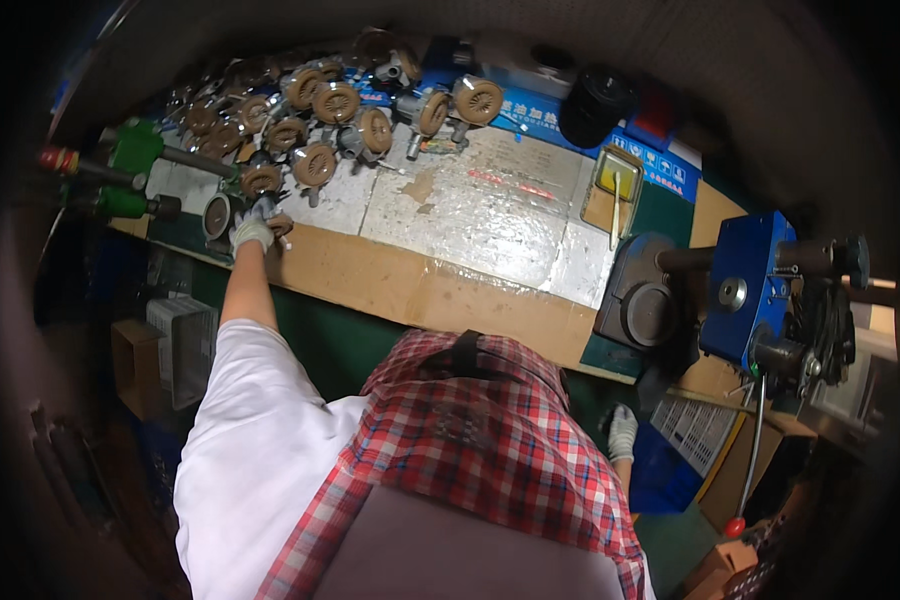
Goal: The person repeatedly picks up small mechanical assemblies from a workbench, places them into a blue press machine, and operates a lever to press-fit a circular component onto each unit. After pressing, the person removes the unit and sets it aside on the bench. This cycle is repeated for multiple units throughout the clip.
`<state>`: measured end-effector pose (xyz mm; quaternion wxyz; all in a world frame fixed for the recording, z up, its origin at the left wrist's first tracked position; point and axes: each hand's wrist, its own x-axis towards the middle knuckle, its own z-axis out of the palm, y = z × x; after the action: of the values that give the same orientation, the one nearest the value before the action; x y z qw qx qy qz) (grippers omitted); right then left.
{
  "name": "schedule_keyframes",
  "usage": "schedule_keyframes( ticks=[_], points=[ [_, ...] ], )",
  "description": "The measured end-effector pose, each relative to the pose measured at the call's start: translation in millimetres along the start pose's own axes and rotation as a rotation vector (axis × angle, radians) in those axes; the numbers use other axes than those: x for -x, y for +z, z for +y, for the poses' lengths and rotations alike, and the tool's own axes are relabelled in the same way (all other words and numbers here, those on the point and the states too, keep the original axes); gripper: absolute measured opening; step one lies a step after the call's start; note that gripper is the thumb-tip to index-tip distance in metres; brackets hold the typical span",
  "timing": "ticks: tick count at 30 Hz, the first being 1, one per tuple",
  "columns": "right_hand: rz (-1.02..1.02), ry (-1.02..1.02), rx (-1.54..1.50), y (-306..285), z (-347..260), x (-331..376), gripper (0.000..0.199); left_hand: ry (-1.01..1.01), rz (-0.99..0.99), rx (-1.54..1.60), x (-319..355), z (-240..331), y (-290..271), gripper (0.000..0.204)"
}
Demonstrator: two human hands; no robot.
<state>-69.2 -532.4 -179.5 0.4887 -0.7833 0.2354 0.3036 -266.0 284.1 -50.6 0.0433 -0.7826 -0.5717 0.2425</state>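
Observation:
My left hand (252,232), in a pale knit glove, reaches to the left part of the bench. Its fingers close round a grey metal part with a brown wheel (282,225), which is partly hidden by the hand. Just left of it stands a round grey fixture (217,216) of the green press (135,150). Similar pump-like parts with brown slotted wheels (315,165) crowd the bench beyond the hand. My right hand (622,432), also gloved, hangs low at my right side near a blue bin (662,470). Its fingers are too small and dim to read.
At the right of the bench stands a blue lever press (745,290) with a red-knobbed handle (735,526) and a round base (650,312). A tray with a brush (615,195) and a black container (598,105) stand farther back. Cardboard (370,280) covers the bench's front edge.

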Motion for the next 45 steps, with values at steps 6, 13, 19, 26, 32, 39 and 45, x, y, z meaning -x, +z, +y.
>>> schedule_keyframes(
  ticks=[6, 13, 19, 26, 32, 39, 45],
  points=[
    [-0.157, -0.445, 0.712, 115.4, -109.9, 57.4, 0.034, 0.468, 0.463, 0.302, -1.6, 30.5, 18.1, 0.043],
    [-0.411, -0.908, 0.649, 246.8, -278.3, 78.3, 0.035, 0.864, 0.472, 0.212, 142.4, 187.2, 5.7, 0.021],
    [-0.322, -1.089, 0.718, 382.1, -413.1, 35.3, 0.047, 1.125, 0.119, 0.410, 189.8, 237.3, 43.4, 0.030],
    [-0.269, -0.894, 0.784, 474.9, -503.8, -14.1, 0.056, 1.532, -0.621, 0.213, 142.3, 222.0, 2.1, 0.038],
    [0.053, -0.478, 0.345, 431.9, -453.5, -43.0, 0.036, 0.775, 0.353, 0.773, 34.1, 265.5, -69.7, 0.055],
    [-0.383, -0.309, -0.454, 401.3, -352.3, -99.6, 0.034, 0.608, 0.420, 0.722, -11.2, 335.3, -66.7, 0.061],
    [-0.568, -0.127, -0.812, 407.1, -392.8, -90.1, 0.048, 0.877, 0.777, 0.571, -23.2, 349.6, -43.4, 0.047]
  ],
)
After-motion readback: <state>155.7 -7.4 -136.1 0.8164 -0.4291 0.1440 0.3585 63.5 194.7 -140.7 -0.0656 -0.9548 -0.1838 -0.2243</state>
